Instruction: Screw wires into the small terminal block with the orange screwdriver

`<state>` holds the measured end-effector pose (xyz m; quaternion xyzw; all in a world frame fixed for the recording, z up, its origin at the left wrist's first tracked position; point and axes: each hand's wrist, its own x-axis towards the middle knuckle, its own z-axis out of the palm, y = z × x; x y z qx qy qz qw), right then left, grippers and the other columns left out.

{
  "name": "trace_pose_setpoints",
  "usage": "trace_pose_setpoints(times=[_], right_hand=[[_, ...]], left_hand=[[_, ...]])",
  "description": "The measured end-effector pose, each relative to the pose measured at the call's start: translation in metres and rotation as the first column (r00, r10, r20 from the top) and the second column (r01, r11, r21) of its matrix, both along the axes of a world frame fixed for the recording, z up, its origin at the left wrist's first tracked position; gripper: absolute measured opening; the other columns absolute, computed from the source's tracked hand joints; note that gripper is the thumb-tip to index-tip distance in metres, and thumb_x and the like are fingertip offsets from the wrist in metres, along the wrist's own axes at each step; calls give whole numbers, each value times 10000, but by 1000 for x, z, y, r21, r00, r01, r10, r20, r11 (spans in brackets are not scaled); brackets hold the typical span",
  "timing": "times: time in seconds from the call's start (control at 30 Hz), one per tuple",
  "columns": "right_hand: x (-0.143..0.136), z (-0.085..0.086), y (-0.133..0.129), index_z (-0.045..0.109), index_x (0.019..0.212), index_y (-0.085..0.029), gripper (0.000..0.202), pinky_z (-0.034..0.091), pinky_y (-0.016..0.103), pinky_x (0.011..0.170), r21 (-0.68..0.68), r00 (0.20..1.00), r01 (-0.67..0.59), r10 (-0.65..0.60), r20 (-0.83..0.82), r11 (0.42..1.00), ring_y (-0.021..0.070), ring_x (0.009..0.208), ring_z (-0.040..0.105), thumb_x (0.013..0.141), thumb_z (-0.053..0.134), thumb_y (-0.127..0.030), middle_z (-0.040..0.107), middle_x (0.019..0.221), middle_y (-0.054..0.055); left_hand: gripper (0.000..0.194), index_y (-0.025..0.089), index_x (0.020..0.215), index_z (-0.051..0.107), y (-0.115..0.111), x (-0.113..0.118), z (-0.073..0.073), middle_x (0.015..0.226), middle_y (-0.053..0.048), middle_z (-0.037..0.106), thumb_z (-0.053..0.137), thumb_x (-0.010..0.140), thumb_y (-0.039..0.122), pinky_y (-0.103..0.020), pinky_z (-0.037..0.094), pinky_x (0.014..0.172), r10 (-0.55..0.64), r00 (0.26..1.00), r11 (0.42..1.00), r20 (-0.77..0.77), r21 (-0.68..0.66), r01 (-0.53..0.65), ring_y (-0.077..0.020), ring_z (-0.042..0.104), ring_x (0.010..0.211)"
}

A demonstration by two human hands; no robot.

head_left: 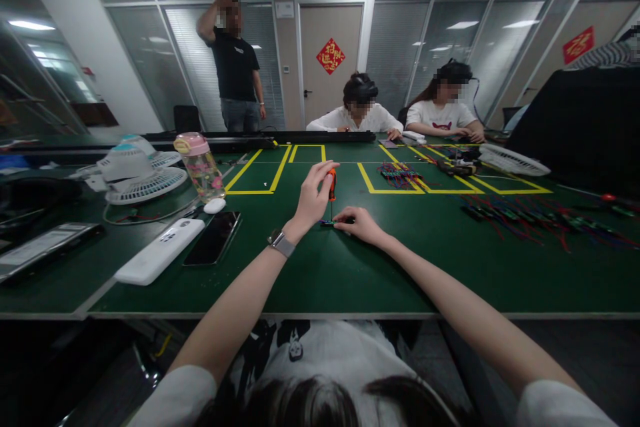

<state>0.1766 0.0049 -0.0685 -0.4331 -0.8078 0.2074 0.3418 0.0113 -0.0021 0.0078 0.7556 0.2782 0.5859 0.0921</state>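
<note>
My left hand (316, 195) is closed round the orange and black handle of a screwdriver (333, 185). The screwdriver stands upright, its thin shaft pointing down at a small green circuit board (327, 222) on the green table. Whether the tip sits in a screw is too small to tell. My right hand (359, 225) rests low on the table, its fingertips pinching the right edge of the board. Its other fingers are curled in.
Wired boards (399, 174) lie inside yellow tape, with a larger row (530, 217) at right. On the left are a pink-lidded bottle (201, 167), a white fan (145, 183), a white power bank (161, 252) and a black phone (213, 238). Co-workers are across the table.
</note>
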Motion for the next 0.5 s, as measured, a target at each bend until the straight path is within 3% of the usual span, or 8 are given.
trace_pose_setpoints(times=[0.07,0.13,0.23,0.3,0.4,0.5], right_hand=[[0,0,0,739,890,-139,180,456,260,674,-2,1000,-2,2,-2,1000,142,697,594,756,668,-235,657,788,54],[0,0,0,739,888,-138,178,459,262,675,-3,1000,-1,1,-2,1000,141,695,594,756,667,-235,657,787,54],[-1,0,0,739,877,-139,171,462,267,688,2,1000,4,-4,-6,1000,145,704,598,752,670,-233,660,785,55],[-1,0,0,739,872,-142,167,464,269,692,3,1000,8,-8,-10,1000,145,706,599,747,674,-232,663,785,54],[-1,-1,0,738,869,-146,165,465,269,687,0,1000,12,-12,-13,1000,144,700,598,744,675,-233,664,787,52],[-1,-1,1,737,875,-137,173,462,268,682,0,1000,8,-8,-12,1000,145,700,598,745,674,-230,662,787,55]], left_hand=[[273,212,1160,574,0,1,0,1197,-66,585,400,950,205,-330,426,988,-32,999,999,4,-14,32,-162,546,1125],[257,221,1150,580,1,2,0,1104,-55,619,435,937,214,-295,487,878,-33,999,998,19,-43,34,-146,607,978],[168,225,1025,638,0,5,-1,916,-22,596,565,875,240,-237,501,716,59,997,997,47,-50,-56,-116,601,778],[125,226,944,658,-1,6,0,844,-4,548,639,825,259,-233,486,693,142,989,990,39,-26,-141,-110,569,730],[145,230,979,646,-4,6,1,876,-13,543,598,857,291,-257,475,741,179,984,984,-12,-9,-179,-122,564,770],[209,221,1066,615,-7,6,4,1029,-48,579,455,934,250,-280,457,861,107,993,994,-40,1,-107,-146,574,959]])
